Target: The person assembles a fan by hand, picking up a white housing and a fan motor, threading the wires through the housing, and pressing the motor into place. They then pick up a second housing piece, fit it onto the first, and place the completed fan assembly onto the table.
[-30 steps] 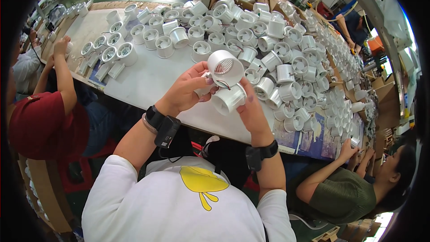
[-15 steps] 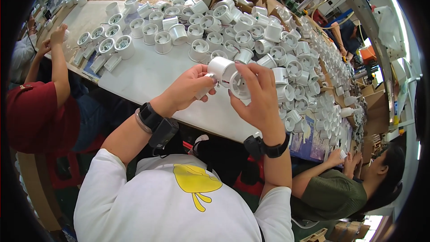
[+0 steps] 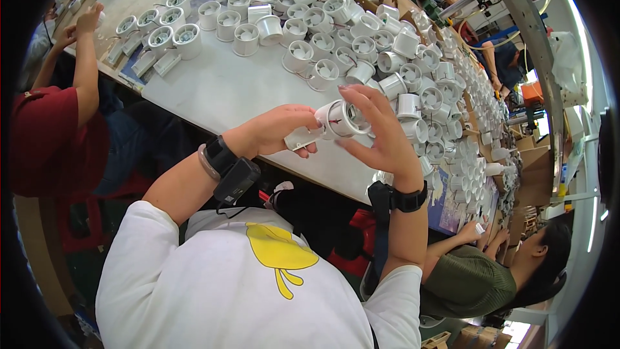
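Note:
My left hand (image 3: 279, 130) is closed around a white cylindrical fan housing (image 3: 336, 121), held tilted above the white tabletop. A flat white box-like piece (image 3: 301, 138) sticks out below its fingers, and thin dark and reddish wires show on the housing's side. At the housing's right end, a white ring-shaped part (image 3: 356, 116) sits against it. My right hand (image 3: 387, 136) is beside this end with fingers and thumb spread apart. Whether a fingertip touches the ring cannot be made out.
A large heap of white fan housings (image 3: 361, 48) covers the back and right of the table (image 3: 219, 100). Several housings with wired flat boxes (image 3: 158, 42) stand at the left. A person in dark red (image 3: 51, 136) sits left, another in green (image 3: 468, 278) right.
The ring-shaped part, earlier held apart in my right hand, is now at the housing's end. My right fingers have spread. The housing has turned, showing its wires.

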Tool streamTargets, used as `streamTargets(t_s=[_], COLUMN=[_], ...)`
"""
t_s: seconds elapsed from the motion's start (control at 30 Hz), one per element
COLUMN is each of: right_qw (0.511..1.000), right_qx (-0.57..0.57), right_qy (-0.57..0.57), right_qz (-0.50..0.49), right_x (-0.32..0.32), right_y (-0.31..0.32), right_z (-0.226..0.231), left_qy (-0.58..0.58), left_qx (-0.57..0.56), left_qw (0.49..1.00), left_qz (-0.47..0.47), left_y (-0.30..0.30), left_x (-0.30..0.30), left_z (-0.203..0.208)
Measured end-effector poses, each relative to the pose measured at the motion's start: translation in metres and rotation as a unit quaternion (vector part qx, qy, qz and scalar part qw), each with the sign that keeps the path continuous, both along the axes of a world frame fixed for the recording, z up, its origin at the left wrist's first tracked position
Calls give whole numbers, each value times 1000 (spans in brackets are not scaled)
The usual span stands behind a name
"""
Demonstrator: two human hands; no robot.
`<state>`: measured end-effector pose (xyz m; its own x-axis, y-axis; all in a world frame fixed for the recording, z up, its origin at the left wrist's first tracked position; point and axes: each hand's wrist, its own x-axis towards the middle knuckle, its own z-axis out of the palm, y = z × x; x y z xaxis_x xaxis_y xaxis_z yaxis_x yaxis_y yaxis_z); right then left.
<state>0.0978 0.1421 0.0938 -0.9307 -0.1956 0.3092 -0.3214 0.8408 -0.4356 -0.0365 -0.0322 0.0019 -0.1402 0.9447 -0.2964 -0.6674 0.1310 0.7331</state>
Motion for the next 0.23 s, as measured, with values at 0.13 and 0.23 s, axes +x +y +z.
streamTargets(t_s=[0.13,0.23], right_qw=[996,989], right_qx=[-62,-73], right_qy=[-65,-131], right_qz=[0,-10], right_x=[-1,-1], right_y=[2,9], right_z=[-10,-18], left_qy=[-7,27], left_qx=[-1,-16], left_qw=[999,999], left_qz=[-41,-34], left_y=[0,-1], left_x=[-6,-1], left_z=[-9,-8])
